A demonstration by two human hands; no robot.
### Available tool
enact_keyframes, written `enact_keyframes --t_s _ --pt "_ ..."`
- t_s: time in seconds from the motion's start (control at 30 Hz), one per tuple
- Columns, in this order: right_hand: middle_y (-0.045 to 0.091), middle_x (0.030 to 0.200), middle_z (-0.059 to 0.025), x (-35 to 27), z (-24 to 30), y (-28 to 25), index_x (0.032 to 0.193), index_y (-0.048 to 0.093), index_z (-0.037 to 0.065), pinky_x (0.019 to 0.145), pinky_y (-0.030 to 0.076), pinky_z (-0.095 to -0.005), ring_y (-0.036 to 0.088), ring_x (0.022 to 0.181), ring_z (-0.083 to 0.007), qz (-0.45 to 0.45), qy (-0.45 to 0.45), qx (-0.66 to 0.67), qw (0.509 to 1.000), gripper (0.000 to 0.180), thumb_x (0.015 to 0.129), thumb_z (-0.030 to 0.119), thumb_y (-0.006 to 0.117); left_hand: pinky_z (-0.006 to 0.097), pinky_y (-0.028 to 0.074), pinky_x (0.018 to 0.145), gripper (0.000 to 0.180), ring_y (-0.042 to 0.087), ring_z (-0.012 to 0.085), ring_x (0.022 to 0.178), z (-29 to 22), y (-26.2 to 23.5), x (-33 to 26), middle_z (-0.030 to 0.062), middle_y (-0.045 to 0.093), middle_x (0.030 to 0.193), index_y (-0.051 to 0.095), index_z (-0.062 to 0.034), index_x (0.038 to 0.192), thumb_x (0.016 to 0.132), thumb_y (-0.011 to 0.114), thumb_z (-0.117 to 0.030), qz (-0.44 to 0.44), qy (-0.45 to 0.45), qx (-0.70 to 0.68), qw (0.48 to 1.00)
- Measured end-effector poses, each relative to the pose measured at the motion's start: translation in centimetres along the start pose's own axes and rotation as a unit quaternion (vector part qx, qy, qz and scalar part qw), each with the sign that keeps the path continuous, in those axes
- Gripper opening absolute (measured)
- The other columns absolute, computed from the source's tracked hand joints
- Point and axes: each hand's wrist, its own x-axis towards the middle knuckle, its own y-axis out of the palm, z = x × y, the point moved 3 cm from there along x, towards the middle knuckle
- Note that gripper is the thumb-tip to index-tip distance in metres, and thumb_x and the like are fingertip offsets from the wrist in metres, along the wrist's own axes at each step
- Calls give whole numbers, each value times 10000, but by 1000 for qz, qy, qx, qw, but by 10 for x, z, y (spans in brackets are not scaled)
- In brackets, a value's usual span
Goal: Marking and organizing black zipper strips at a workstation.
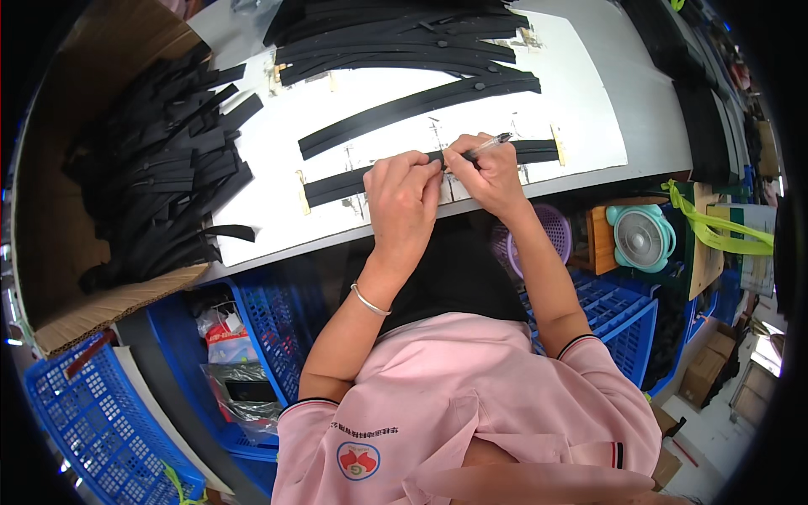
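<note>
A black fabric strip point(332, 187) with a lengthwise seam lies across a marked white board point(581, 101), between two yellowish end pieces. My left hand point(397, 202) rests on the strip near its middle, fingers bent and pressed together on it. Just to its right, my right hand point(495, 178) grips a clear-barrelled pen point(490, 147), its upper end sticking out to the upper right. The pen's tip is hidden behind my fingers. Farther back lies another black strip point(387, 111), tilted, with a small round piece near its right end.
A heap of black strips point(168, 168) fills an open cardboard box point(76, 316) on the left. More strips point(387, 42) are stacked at the board's far side. Below the table stand blue plastic baskets point(109, 421), a purple basket point(553, 236) and a turquoise fan point(641, 238).
</note>
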Motion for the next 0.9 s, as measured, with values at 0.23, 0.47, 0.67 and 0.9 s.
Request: enact_keyframes --t_s 0.23,0.47,0.67,0.9 --pt "690 687 -44 3 0 2 719 667 -1 498 421 -317 537 515 -181 -38 -69 -12 997 144 851 44 701 372 431 832 146 612 234 942 0 0 0 29 681 986 754 -54 918 784 801 -22 0 6 3 1000" --pt "688 677 -57 1 -3 0 726 685 10 510 432 -344 531 514 -222 -32 -78 -57 995 137 842 77 715 370 429 830 136 618 236 938 -2 1 2 27 686 984 757 -57 913 787 797 -25 4 6 7 1000" --pt "685 717 -48 -3 4 -10 784 687 3 602 448 -307 576 622 -158 1 -7 41 999 160 922 72 647 368 426 840 122 619 230 953 -2 0 2 31 698 991 769 -58 922 805 788 -29 13 -5 11 1000" --pt "667 795 -17 -22 -24 -80 874 705 1 601 411 -218 537 675 -49 -183 159 62 968 218 1021 122 598 360 423 850 94 608 220 949 -4 -2 1 26 703 1008 771 -64 932 840 788 -50 28 -14 27 999"
